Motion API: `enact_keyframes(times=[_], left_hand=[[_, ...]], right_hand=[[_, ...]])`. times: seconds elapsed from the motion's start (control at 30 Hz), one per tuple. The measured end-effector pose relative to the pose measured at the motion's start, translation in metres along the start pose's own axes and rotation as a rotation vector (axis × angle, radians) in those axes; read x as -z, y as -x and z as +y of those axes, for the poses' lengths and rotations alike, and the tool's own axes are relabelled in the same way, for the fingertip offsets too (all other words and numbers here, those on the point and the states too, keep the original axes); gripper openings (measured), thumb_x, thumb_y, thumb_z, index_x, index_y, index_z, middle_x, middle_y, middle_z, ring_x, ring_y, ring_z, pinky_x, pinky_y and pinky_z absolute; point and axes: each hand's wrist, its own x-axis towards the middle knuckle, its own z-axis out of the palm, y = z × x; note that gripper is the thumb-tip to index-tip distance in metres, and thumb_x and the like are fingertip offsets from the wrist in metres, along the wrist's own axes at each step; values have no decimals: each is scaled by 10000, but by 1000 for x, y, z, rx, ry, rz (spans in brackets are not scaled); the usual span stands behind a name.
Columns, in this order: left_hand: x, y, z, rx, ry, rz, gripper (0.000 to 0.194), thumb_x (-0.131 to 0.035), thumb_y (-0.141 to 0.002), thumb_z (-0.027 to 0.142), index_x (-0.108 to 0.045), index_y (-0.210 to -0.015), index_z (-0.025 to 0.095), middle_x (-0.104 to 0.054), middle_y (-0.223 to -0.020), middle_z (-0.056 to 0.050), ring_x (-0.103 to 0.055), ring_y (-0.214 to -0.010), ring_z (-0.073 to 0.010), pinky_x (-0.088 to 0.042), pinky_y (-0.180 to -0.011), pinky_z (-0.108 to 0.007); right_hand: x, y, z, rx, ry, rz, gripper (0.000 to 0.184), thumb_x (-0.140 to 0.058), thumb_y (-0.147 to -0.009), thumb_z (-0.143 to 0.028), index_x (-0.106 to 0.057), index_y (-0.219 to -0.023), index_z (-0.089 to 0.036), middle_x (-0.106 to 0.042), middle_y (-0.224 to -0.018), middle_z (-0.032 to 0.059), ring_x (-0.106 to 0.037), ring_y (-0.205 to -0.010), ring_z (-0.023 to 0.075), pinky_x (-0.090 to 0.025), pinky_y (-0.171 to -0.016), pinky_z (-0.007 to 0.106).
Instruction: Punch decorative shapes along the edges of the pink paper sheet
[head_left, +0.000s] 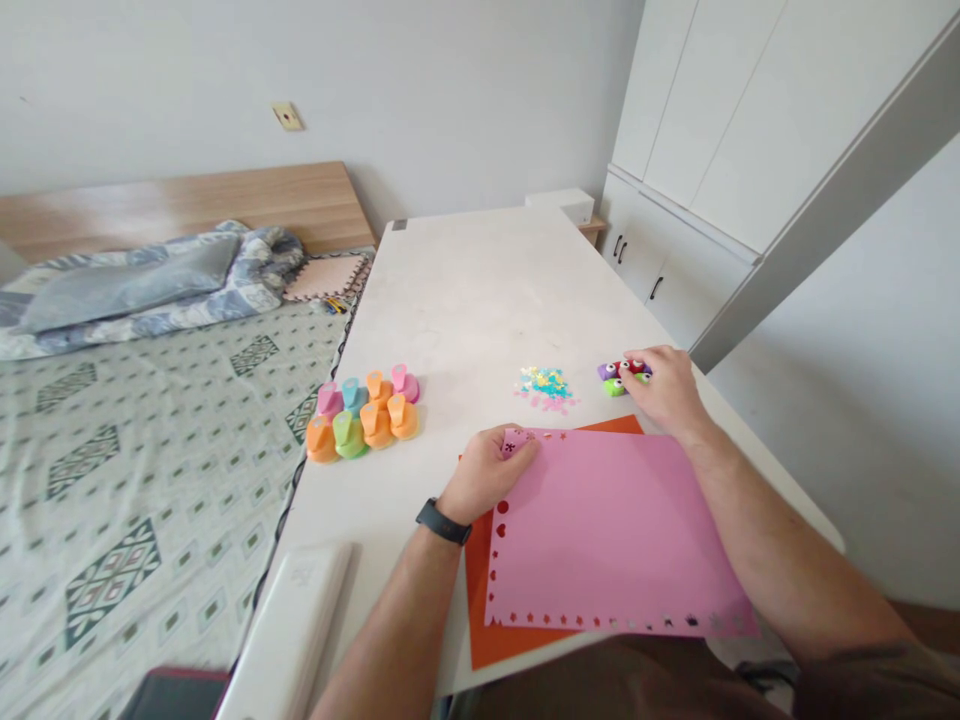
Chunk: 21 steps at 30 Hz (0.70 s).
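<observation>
A pink sheet of paper [615,530] lies over an orange sheet [487,640], with small shapes such as hearts, stars and flowers cut along its edges. My left hand [491,470], wearing a dark wristband, pinches the pink sheet's upper left corner, thumb on top. Beyond the sheet, my right hand [664,385] has its thumb and fingers closed around a small red paper punch [624,367] with googly eyes. Beside it sit a purple punch [606,372] and a green punch [613,387]. My fingers partly hide this group.
Paper confetti [546,385] in yellow, blue and pink lies in a pile on the white table [480,290]. Several colourful lever punches [364,415] stand in two rows at left. A long white case [292,630] lies along the near left edge. A bed [150,430] adjoins the table.
</observation>
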Motion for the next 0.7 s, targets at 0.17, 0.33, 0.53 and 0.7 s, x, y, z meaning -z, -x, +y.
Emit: enact_keyframes(times=[0.17,0.33,0.53,0.7], left_hand=[[0,0,2,-12,0,-2,344,-589,-931,491,-619,-829,163,-579,-744,0,-502,-649,-116,-369,-563,-228],[0,-1,0,-29,-2,8,332,-588,-929,474,-616,-817,163,-586,-752,-4,-512,-660,-120,-373,-579,-230],[1,-2,-2,-49,-29,31,326,-596,-917,465,-603,-780,169,-565,-721,3,-495,-645,-119,-351,-564,-229],[1,-1,-1,-40,-34,34,330,-592,-918,470,-602,-780,169,-563,-711,8,-495,-637,-118,-345,-559,-232]], right_hand=[[-6,-1,5,27,25,-43,259,-660,-901,-372,-811,-1061,-236,-727,-1054,131,-619,-1027,309,-380,-1017,503],[-9,-4,4,19,25,-75,265,-648,-916,-393,-824,-1059,-256,-704,-1083,135,-603,-1054,322,-371,-1007,515],[-10,-19,-1,17,97,-150,260,-699,-876,-444,-840,-990,-258,-708,-1103,132,-554,-1089,338,-369,-994,500],[-10,-34,-7,67,201,-275,208,-688,-853,-399,-841,-889,-262,-742,-1031,107,-580,-1014,304,-344,-982,485]])
